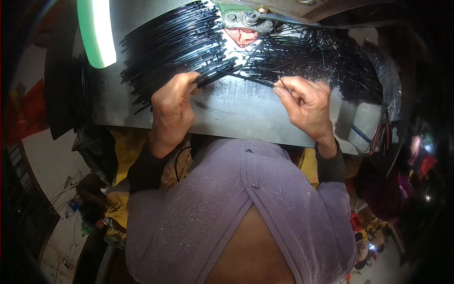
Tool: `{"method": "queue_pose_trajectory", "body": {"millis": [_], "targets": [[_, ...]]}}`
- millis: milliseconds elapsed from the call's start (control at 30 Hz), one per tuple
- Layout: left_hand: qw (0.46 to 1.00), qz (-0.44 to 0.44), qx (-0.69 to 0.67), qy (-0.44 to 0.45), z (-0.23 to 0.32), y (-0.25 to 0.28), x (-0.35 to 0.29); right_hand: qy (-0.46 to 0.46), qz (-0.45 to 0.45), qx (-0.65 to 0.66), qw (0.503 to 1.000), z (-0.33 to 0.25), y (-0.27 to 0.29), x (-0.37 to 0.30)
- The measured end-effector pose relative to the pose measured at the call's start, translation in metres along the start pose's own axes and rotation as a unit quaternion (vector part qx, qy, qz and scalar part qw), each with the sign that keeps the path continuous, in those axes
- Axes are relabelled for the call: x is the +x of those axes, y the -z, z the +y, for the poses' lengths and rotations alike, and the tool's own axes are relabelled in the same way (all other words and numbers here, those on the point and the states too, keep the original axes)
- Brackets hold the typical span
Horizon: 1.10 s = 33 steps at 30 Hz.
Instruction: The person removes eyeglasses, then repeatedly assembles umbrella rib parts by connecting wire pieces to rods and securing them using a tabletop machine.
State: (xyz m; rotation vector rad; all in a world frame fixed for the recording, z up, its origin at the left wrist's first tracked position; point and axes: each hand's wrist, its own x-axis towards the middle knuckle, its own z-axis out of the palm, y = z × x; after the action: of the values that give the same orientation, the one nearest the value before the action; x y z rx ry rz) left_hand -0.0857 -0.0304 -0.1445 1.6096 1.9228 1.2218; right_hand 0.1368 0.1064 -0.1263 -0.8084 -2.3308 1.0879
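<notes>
On the left of the grey metal worktop lies a thick row of thin black rods [175, 52], side by side. My left hand [175, 106] is closed at their near right corner, its thumb and forefinger against dark rod ends; exactly what it pinches is partly hidden. My right hand [305, 102] pinches a thin black rod [283, 84] whose tip sticks up past the fingers. Behind that hand spreads a tangled heap of thin black pieces [312, 52]. Between the hands, dark strips [253, 79] slope from the row toward the right fingertips; whether they join cannot be told.
A bolted metal fixture [249, 19] stands at the back middle, above a reddish scrap [242, 37]. A bright lamp [98, 33] hangs at the upper left. At the worktop's right end lies a pale box-shaped thing [365, 124] with a dark band. The near worktop edge [236, 132] runs along my body.
</notes>
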Motion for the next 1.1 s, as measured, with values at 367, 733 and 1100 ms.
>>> {"method": "queue_pose_trajectory", "body": {"millis": [367,733,1100], "targets": [[0.963,0.084,0.255,-0.022,-0.030,0.068,-0.001,0.171,-0.003,-0.188,0.967,0.001,0.028,-0.013],[0.829,-0.028,-0.501,0.247,0.023,-0.036,0.013,-0.015,0.060,0.102,0.993,-0.015,-0.040,0.003],[0.979,-0.011,-0.188,0.074,0.001,-0.037,0.049,-0.069,0.074,0.132,0.986,-0.001,-0.044,0.038]]}}
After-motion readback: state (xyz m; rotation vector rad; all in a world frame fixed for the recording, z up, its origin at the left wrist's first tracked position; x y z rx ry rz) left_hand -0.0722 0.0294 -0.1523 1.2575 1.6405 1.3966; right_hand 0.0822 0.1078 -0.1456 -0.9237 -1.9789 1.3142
